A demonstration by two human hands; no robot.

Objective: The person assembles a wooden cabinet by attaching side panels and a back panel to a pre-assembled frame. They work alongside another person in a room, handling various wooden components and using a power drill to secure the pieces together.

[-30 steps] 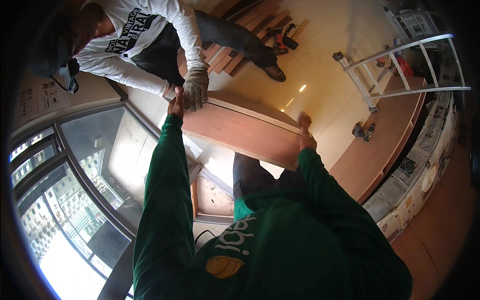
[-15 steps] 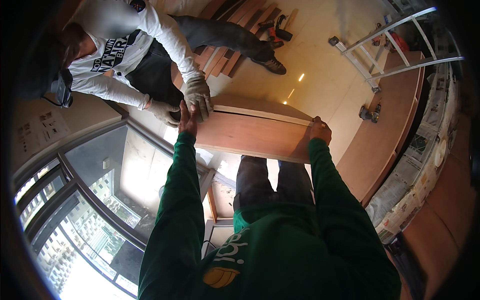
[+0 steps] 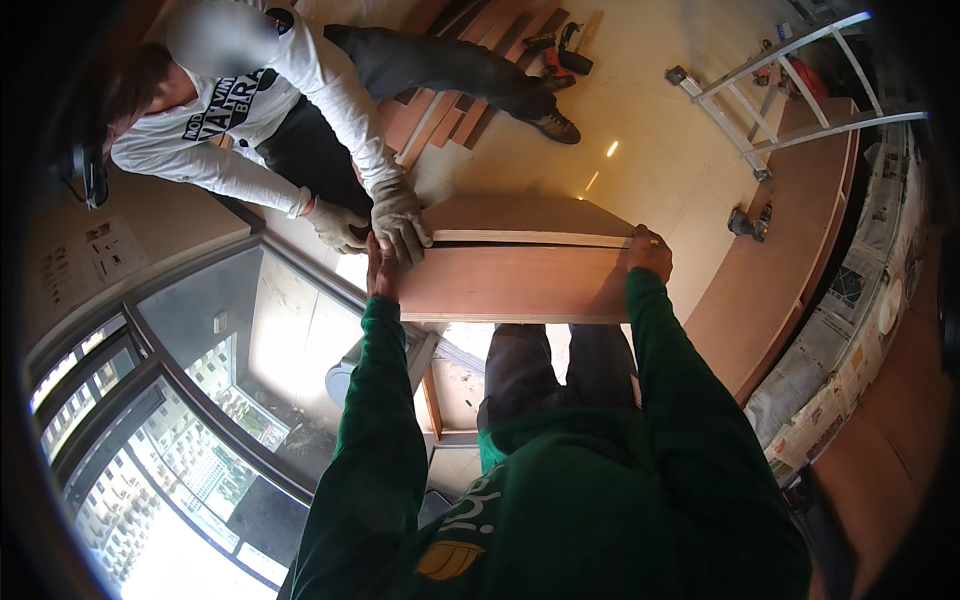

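A reddish-brown wooden box-like piece (image 3: 515, 284) spans the space between my two hands, above my legs. Its top board (image 3: 520, 216) meets the front panel along a pale plywood edge, with a dark gap under that edge. My left hand (image 3: 383, 270) is closed on the left end, fingers pointing up along it. At the opposite end, my right hand (image 3: 650, 253) wraps around the corner. A co-worker's gloved hand (image 3: 400, 218) presses on the left end, right beside my left hand. The co-worker's other gloved hand (image 3: 337, 226) is just left of it; its fingertips are partly hidden.
The co-worker (image 3: 225, 125) crouches at the left, one leg stretched across stacked wooden strips (image 3: 430, 125). A red drill (image 3: 553, 68) lies beyond. To the right are a ladder (image 3: 770, 95), another drill (image 3: 750, 222) and a long wooden panel (image 3: 770, 290). Windows (image 3: 190, 420) fill the lower left.
The wooden piece now looks more level in view, its left end lower than before. My hands keep their grip at both ends. The co-worker's gloved hands stay at the left end.
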